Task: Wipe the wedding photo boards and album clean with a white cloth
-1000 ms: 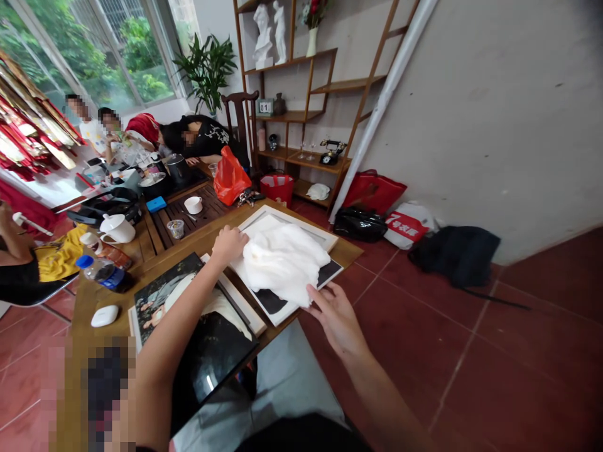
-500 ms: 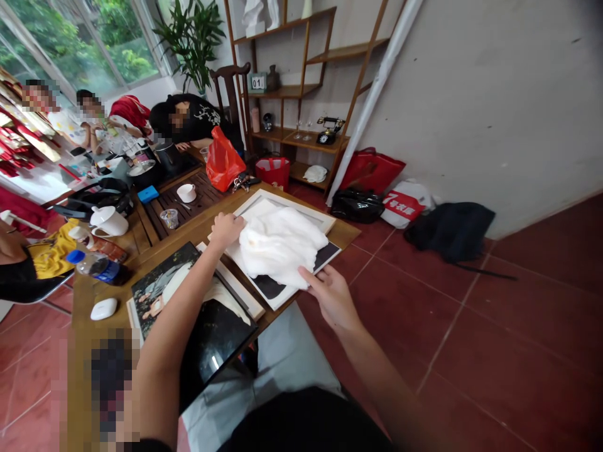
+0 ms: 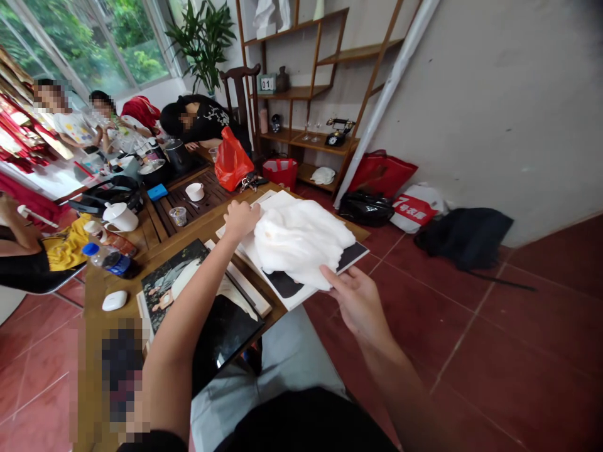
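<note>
A white-framed picture [image 3: 288, 287] with a dark print is tilted up off the wooden table [image 3: 94, 295]. A crumpled sheet of white foam wrap [image 3: 301, 242] lies over it. My left hand [image 3: 240, 218] is closed on the frame's far edge beside the wrap. My right hand [image 3: 358, 301] grips the near corner of the frame from below, thumb on top. A large glossy photo print [image 3: 188, 295] lies flat on the table under my left forearm.
A tea tray with cups [image 3: 193, 190], a red plastic bag [image 3: 232, 164], bottles [image 3: 109, 260] and a white case [image 3: 114, 300] crowd the table. People sit at its far end. Bags [image 3: 414, 210] lie on the red tile floor by the wall, beside wooden shelves [image 3: 301, 94].
The frame with the foam wrap has risen off the table and tilted toward me, both hands lifting it. The white frame that lay under it is no longer seen.
</note>
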Tool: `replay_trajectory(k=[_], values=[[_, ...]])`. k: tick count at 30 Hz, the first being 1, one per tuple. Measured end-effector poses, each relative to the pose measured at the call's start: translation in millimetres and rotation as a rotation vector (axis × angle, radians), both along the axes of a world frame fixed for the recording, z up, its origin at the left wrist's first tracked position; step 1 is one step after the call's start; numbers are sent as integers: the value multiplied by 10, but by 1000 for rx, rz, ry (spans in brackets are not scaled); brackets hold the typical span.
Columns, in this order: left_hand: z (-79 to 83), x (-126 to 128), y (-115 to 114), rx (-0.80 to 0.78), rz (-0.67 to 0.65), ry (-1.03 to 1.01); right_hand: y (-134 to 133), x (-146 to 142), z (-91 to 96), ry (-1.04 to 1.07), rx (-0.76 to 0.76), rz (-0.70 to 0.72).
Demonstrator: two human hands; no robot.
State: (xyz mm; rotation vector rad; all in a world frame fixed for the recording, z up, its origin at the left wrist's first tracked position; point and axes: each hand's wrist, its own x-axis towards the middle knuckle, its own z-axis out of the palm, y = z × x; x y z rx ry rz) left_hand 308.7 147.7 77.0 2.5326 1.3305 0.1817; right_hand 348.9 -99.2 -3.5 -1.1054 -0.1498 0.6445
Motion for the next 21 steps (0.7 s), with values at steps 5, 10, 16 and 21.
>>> replay_trajectory(k=[5, 10, 16, 21], values=[[348, -56, -124, 43, -19, -41, -101, -77, 228, -28, 26, 13], [721, -292, -217, 114, -3, -69, -124, -249, 498, -67, 85, 55], [1083, -783, -357, 183, 41, -74, -187, -553, 702, -71, 79, 148], [1066, -1317, -455, 202, 78, -26, -286, -845, 715, -10, 80, 265]])
